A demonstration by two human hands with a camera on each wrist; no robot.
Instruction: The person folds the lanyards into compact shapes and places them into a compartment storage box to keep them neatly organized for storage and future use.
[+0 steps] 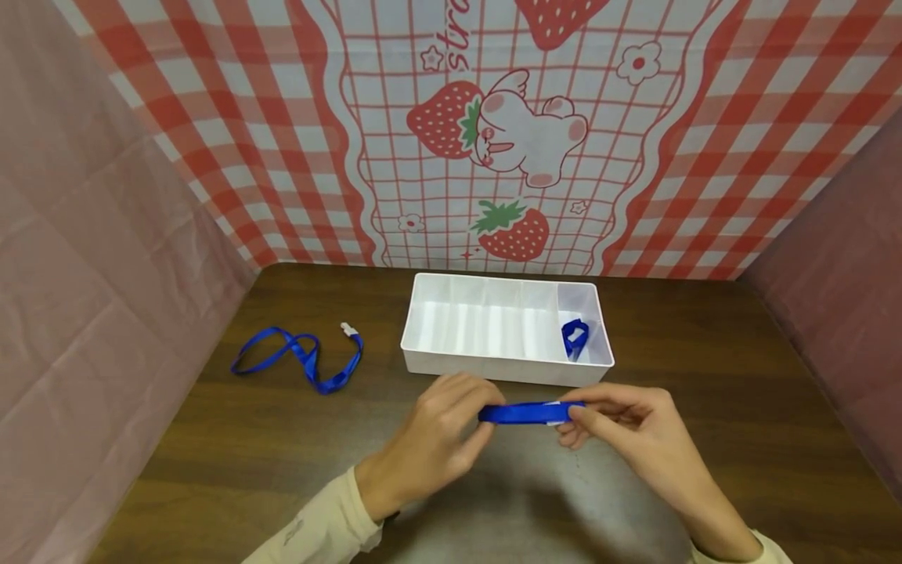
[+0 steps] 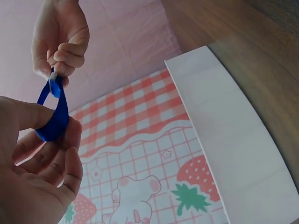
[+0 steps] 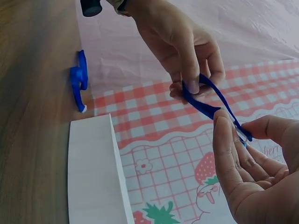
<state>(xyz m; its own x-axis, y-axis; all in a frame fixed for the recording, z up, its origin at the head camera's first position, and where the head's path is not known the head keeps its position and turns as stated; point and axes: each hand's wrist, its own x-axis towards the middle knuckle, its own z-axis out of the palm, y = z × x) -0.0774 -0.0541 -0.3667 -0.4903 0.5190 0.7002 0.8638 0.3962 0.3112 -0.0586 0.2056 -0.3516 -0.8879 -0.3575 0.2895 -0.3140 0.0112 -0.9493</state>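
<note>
Between the two hands a blue lanyard [image 1: 528,413] is stretched in a flat loop above the table, in front of the white box. My left hand [image 1: 445,431] holds its left bend, the thumb inside the loop in the left wrist view. At the other end my right hand [image 1: 637,435] pinches the strap near a white clip [image 1: 554,413]. In the right wrist view the loop of the lanyard [image 3: 208,105] hangs open between both hands. Another blue lanyard [image 1: 575,338] lies folded in the box's rightmost compartment.
The white divided box [image 1: 451,363] stands at the back middle of the brown wooden table [image 1: 211,454]. To its left lies a third, loosely looped blue lanyard [image 1: 310,360] with a white clip. A strawberry-patterned cloth [image 1: 493,196] hangs behind, pink cloth at both sides.
</note>
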